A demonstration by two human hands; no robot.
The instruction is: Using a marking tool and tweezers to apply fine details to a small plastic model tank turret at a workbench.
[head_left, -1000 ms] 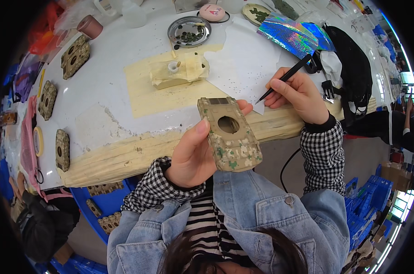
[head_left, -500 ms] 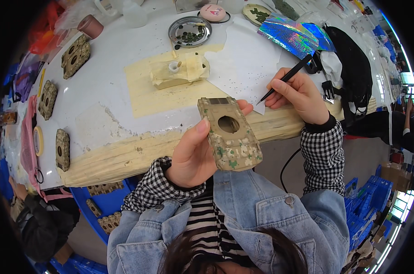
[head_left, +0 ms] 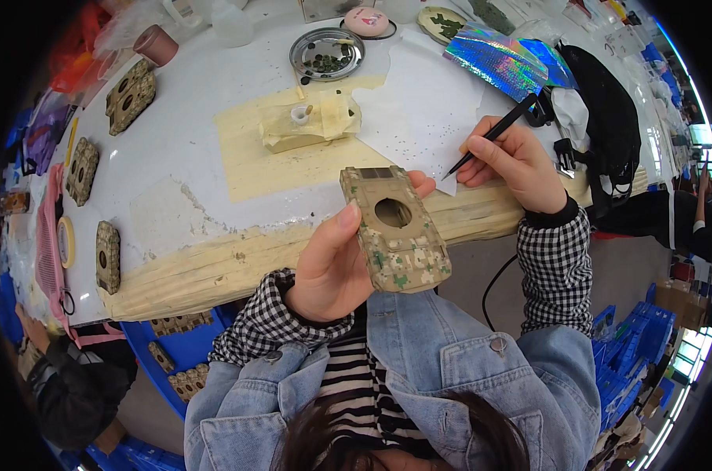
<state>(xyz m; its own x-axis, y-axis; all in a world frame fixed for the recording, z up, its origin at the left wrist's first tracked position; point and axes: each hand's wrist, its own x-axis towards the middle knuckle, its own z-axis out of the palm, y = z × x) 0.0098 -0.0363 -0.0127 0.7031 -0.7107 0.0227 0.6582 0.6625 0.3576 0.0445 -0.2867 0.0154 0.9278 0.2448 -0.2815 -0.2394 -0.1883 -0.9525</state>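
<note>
My left hand grips a camouflage model tank hull by its sides, just off the table's front edge. The hull is tan with green and white blotches and has a round hole in its top. Farther right, my right hand pinches black tweezers like a pen. Their tip points down at a white paper sheet scattered with tiny dark specks. Whether the tip holds a speck is too small to tell. Left of the paper stands a tape-wrapped block bearing a small white cup.
Several more hulls lie along the table's left side, near a tape roll. A round metal dish with dark green bits sits at the back. Shiny holographic film and a black bag lie right. Below left is a blue crate.
Both hands and the tweezers stay almost exactly in place. At the far left edge, another person's arm has shifted slightly.
</note>
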